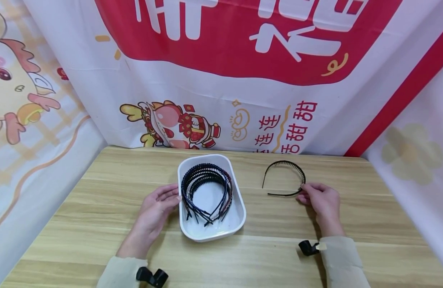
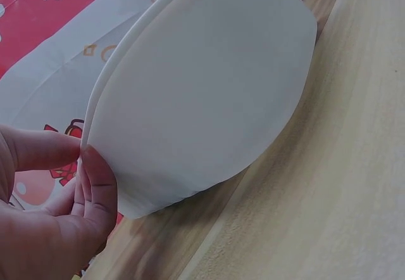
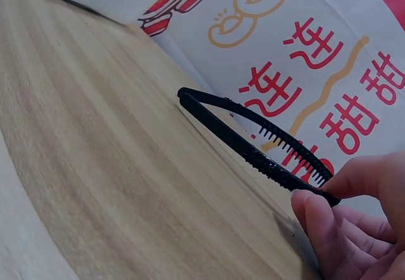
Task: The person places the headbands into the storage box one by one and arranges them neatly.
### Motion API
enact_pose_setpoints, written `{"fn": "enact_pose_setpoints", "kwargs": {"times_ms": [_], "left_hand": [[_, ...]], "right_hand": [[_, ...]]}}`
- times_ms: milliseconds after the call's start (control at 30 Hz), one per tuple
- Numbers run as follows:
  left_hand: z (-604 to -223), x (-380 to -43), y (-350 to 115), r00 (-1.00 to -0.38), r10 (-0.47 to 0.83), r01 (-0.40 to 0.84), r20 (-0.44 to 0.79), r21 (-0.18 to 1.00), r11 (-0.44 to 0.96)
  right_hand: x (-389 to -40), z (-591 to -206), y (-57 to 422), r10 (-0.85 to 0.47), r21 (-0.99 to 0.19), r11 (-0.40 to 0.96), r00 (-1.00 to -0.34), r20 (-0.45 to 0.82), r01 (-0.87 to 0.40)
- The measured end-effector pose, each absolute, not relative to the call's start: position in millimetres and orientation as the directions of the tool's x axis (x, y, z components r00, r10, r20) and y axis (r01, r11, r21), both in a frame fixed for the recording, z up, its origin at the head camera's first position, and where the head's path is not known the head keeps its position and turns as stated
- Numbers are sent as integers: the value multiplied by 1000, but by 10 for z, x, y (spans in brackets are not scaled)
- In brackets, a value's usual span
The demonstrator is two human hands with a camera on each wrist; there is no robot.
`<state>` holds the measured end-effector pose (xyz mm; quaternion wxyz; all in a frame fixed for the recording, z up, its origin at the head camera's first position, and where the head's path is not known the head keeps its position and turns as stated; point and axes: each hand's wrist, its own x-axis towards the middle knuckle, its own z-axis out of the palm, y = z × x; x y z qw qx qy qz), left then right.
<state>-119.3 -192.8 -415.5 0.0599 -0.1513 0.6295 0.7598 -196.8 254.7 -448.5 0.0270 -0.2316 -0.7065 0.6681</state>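
Note:
A white plastic tub [image 1: 216, 230] sits on the wooden table, with several dark toothed headbands [image 1: 207, 172] piled inside it. My left hand [image 1: 158, 210] pinches the tub's left rim between thumb and fingers; in the left wrist view the thumb and fingers of that hand [image 2: 69, 191] meet at the rim, and the tub's outer wall [image 2: 202, 96] fills the middle. To the right of the tub, my right hand [image 1: 322, 202] pinches a single black headband [image 1: 303, 176] on its right side. In the right wrist view the headband [image 3: 253, 153] points away from the fingertips, its comb teeth showing along the inner edge.
The wooden table [image 1: 272, 256] reaches back to a printed cloth backdrop [image 1: 207, 88] in red and white. More cloth hangs at the left [image 1: 63, 168] and right sides [image 1: 416, 200]. A small black camera mount sits on each wrist.

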Motion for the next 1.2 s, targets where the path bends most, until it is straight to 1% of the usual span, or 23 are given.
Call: {"fn": "enact_pose_setpoints", "kwargs": {"times_ms": [333,600,933,1200], "left_hand": [[-4145,-1190,-1926,-946,-100,-284,-308,937,-201],[-4143,-1185,-1923,-945,-100,-286,-311,936,-206],[-4150,-1185,-1925,-946,-103,-281,-308,935,-214],[-4155,-1186,-1927,-945,-102,-284,-310,936,-210]], "right_hand": [[-1983,-4478,2514,386,-954,10,-881,-272,299],[-1991,-4460,2496,382,-960,1,-888,-258,280],[-1977,-4325,2458,342,-960,-73,-898,-278,270],[-1946,-4247,2411,304,-966,-97,-917,-257,238]]}}
